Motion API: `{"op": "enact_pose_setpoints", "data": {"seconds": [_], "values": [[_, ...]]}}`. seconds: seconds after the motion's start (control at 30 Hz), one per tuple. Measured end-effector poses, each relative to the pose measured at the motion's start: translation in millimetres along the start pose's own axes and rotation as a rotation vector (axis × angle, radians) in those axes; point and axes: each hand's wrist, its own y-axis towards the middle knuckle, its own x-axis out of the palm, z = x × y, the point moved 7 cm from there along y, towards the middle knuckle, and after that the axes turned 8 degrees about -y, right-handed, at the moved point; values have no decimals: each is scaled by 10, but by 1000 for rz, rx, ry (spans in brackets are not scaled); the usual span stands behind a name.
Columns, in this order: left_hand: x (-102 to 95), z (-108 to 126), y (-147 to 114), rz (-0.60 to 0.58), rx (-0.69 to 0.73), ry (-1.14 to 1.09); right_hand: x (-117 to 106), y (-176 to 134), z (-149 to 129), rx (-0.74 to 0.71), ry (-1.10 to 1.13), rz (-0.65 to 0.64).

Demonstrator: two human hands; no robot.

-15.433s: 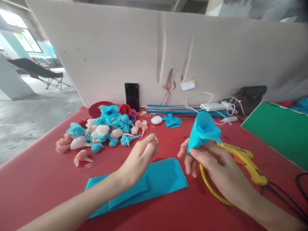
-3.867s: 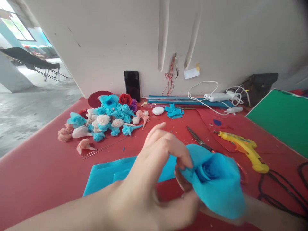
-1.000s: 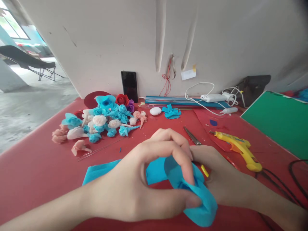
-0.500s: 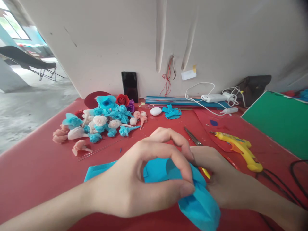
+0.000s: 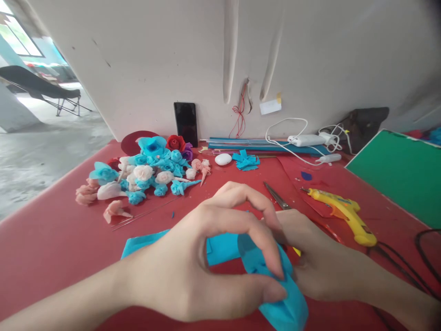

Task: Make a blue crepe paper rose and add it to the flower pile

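A strip of blue crepe paper (image 5: 287,303) is bunched between my two hands at the front of the table. My left hand (image 5: 206,248) pinches its upper edge between thumb and index finger, the other fingers arched over toward the right hand. Behind the paper, my right hand (image 5: 310,257) is closed round the gathered part; its fingertips are hidden. A flat length of blue crepe paper (image 5: 223,248) lies on the table beyond my left hand. Scissors (image 5: 277,196) with yellow handles rest just past my right hand, which partly covers them.
A pile of paper flowers (image 5: 144,170) spreads over the back left of the red table (image 5: 41,257). A yellow glue gun (image 5: 341,214) and a green board (image 5: 399,174) are on the right. A phone (image 5: 186,124) leans on the wall, near white cables and a charger (image 5: 306,140).
My left thumb and index finger have shifted slightly right and down along the paper. The held blue paper has turned and moved a little left. The things on the table have not moved.
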Motion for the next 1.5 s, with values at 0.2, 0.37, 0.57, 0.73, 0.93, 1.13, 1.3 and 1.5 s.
{"op": "enact_pose_setpoints", "data": {"seconds": [0.2,0.37,0.57,0.73,0.93,1.13,1.3,1.5], "values": [[-11,-58,-11,-37,-102,92,-67,-23,-6,-22,-104,98],[-41,-125,-52,-13,-127,-4,-144,-23,-47,-142,-374,222],[-43,-101,-35,-23,-49,75,-120,-21,-42,-120,-450,140],[1,-62,5,-82,-42,198,-134,-67,-85,-134,-443,150],[81,40,34,-188,87,300,-70,-71,-26,0,-264,-2],[86,27,-12,-194,127,351,-81,-76,-16,71,-183,-46],[54,17,-48,-157,123,418,-99,-71,-17,105,-200,-75],[6,26,-39,-126,119,384,-96,-80,0,123,-243,-73]]}}
